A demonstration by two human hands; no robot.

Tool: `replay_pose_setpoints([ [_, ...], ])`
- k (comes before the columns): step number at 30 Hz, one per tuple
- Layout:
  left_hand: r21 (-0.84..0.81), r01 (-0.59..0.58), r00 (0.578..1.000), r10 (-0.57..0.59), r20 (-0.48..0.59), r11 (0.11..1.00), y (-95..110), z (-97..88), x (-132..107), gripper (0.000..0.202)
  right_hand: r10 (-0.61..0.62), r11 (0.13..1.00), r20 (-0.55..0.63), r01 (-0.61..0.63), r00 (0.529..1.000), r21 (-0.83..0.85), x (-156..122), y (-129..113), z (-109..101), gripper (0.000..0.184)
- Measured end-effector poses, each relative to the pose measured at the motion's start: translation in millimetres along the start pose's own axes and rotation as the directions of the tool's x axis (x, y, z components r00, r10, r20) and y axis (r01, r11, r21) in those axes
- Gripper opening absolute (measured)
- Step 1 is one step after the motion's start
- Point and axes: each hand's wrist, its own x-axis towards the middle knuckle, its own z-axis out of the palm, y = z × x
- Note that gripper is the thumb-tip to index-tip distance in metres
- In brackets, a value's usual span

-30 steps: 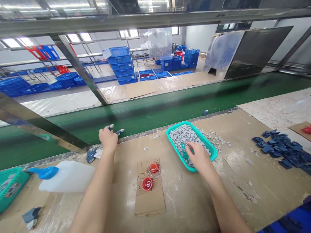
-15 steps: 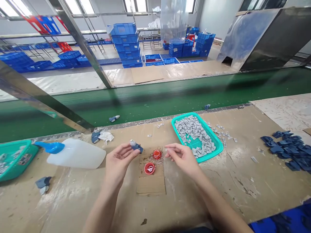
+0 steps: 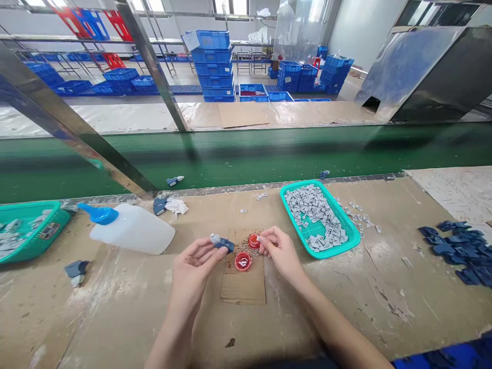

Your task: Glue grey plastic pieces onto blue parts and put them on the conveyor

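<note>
Green belt (image 3: 246,161) runs along the surface's (image 3: 307,302) far edge. From my end I see the left hand (image 3: 196,264), fingers clamped on a blue-grey part (image 3: 224,243), left of two red cups (image 3: 243,262) on cardboard (image 3: 243,291) near mid-surface. Right hand (image 3: 282,251): fingers pinched on a small pale piece (image 3: 259,239) beside the far cup (image 3: 252,241). Teal basket (image 3: 354,237), grey pieces (image 3: 312,205) inside, sits near the far edge.

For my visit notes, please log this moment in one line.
Left hand: holding navy part | right hand: pinched near farther red cup | teal basket: grey pieces
</note>
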Motion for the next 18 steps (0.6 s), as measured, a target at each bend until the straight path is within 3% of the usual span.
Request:
replay_pose_setpoints([
  [6,-0.018,0.012,0.998,-0.011,0.064,1.000,-5.9,4.3,-3.1,0.029,0.038,0.999,0.006,-0.038,0.999,0.003,-0.1,1.1,1.5,0.019],
  [11,-0.031,0.017,0.999,-0.016,0.037,0.999,-13.2,10.6,-3.7,0.029,0.109,0.973,0.103,-0.128,0.989,0.192,-1.0,-10.3,-4.1,0.026],
  [18,-0.053,0.010,0.993,-0.004,0.119,0.999,-17.5,27.7,-5.4,0.025,0.102,0.904,0.237,-0.190,0.966,0.384,-10.4,-27.4,-7.9,0.025],
])
